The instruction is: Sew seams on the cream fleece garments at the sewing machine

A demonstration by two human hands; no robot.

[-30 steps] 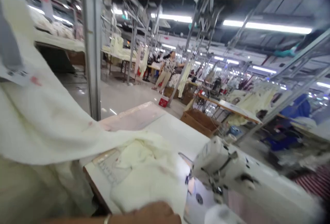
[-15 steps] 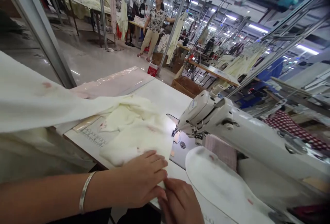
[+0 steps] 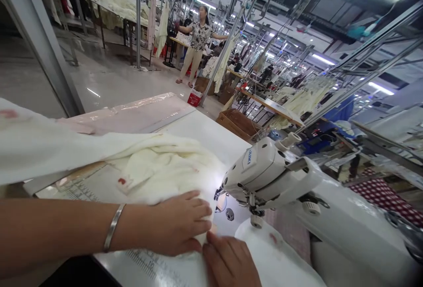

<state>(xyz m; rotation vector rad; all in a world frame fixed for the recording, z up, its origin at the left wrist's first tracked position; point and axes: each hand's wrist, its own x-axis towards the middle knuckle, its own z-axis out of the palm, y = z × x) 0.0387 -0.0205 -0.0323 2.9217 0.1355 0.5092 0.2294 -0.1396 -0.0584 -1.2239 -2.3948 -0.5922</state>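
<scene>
My left hand, a metal bangle at its wrist, lies on a bunched cream fabric with its fingers stretched toward the sewing machine. My right hand sits just below it at the fabric's near edge, fingers curled down onto the cloth. The fabric trails off to the left over the white table. Both hands are a short way in front of the lit needle area. A separate white fabric piece lies to the right of my right hand.
A ruler strip is printed on the table by the fabric. A person stands far off among other tables, hanging cream garments and metal poles. A cardboard box sits beyond the table's far edge.
My view tilted down from the hall to the table. Both hands came into sight on the fabric and slid it closer to the needle.
</scene>
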